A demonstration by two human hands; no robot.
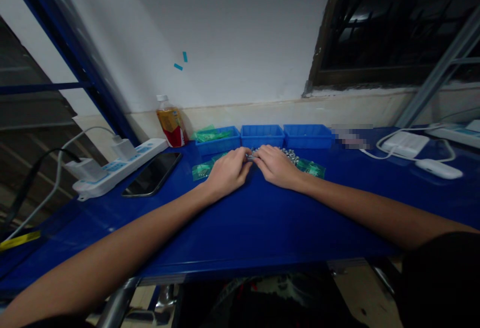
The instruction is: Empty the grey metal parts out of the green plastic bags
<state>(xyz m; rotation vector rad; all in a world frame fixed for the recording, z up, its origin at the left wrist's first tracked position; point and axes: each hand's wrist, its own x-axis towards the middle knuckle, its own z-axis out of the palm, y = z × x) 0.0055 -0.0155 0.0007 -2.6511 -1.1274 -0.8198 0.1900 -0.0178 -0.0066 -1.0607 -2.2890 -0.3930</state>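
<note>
Both hands rest on the blue table in front of three small blue bins. My left hand and my right hand meet with fingers curled, pinching a small silvery metal part between them. A pile of small metal parts lies just beyond my right hand. Green plastic bags lie beside each hand: one bag at the left, another bag at the right. The left bin holds green bags; the middle bin and right bin show no contents from here.
A drink bottle with a red label stands by the wall. A black phone lies left of my hands, beside a white power strip with plugs in it. White devices with cables sit at the right.
</note>
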